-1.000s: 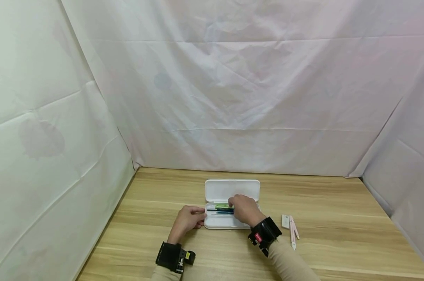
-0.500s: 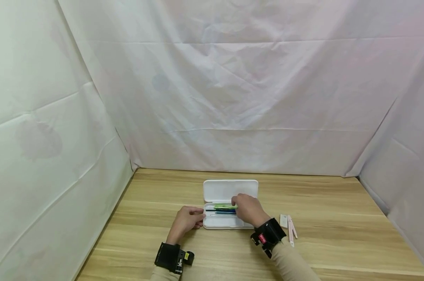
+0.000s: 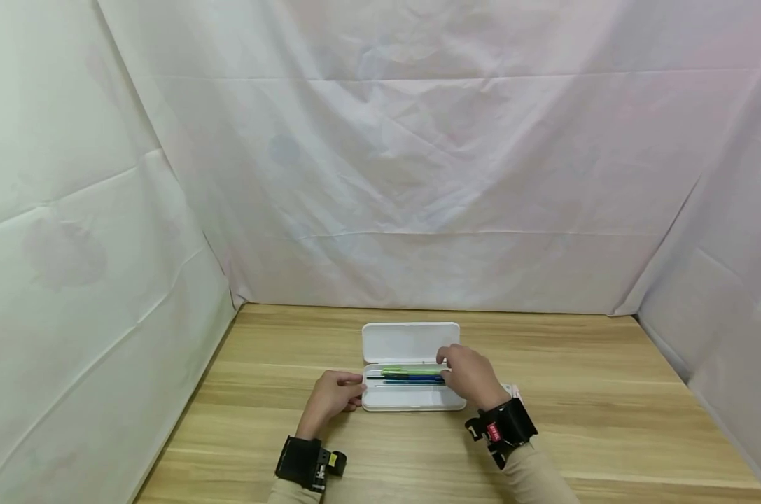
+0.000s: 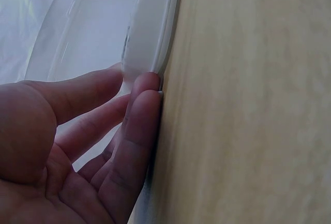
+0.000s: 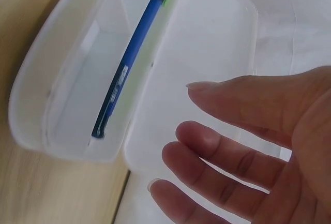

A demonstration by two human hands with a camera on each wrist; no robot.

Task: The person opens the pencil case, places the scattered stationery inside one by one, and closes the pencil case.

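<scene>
Beige sleeves and black wrist straps lying nearest, both cut off by the lower edge of the head view. Left hand (image 3: 332, 396) resting on the wooden table (image 3: 607, 420) at the left end of the white plastic pencil case (image 3: 405, 399), fingers straight and pressed together, fingertips (image 4: 146, 87) touching the case's end wall in the left wrist view; most of the case cropped out there and blurred. Right hand (image 3: 471, 374) hovering over the right end of the case, fingers (image 5: 222, 146) spread and relaxed in the right wrist view, holding nothing, covering that end in the head view. Lying open at the middle of the table, hinged lid (image 3: 410, 342) flat behind the tray. Inside, lying lengthwise along the far side: a blue pen (image 5: 132, 58), a green one (image 3: 405, 370) and a thin dark one (image 3: 380, 378); right ends hidden behind the hand, exact count hard to make out. Small pale item (image 3: 511, 386) peeking out just beyond the right wrist, mostly hidden, kind not discernible. Creased white cloth (image 3: 418, 175) hanging behind and at both sides.
</scene>
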